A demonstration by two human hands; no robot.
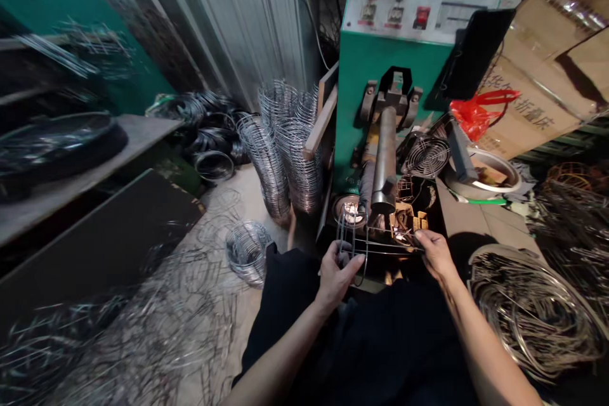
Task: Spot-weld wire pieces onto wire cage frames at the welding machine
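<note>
In front of the green machine, my left hand (337, 273) is closed around a small bent-wire frame (353, 238) with rounded loops. My right hand (435, 254) pinches the right end of a thin metal wire (392, 245). This wire runs across to the wire frame; I cannot tell whether the two are joined. Just beyond my hands, the machine's thick metal arm (385, 158) points toward me. Under its tip, a round dish (343, 208) and some lit yellowish pieces (404, 219) lie in the dark opening.
Tall stacks of wire rings (299, 165) stand left of the green machine (366, 63). A shorter ring stack (247, 250) sits by my left leg, among loose wires (166, 330) on the floor. At right are a basin of wire pieces (528, 311), a metal bowl (504, 187) and cardboard boxes (547, 89).
</note>
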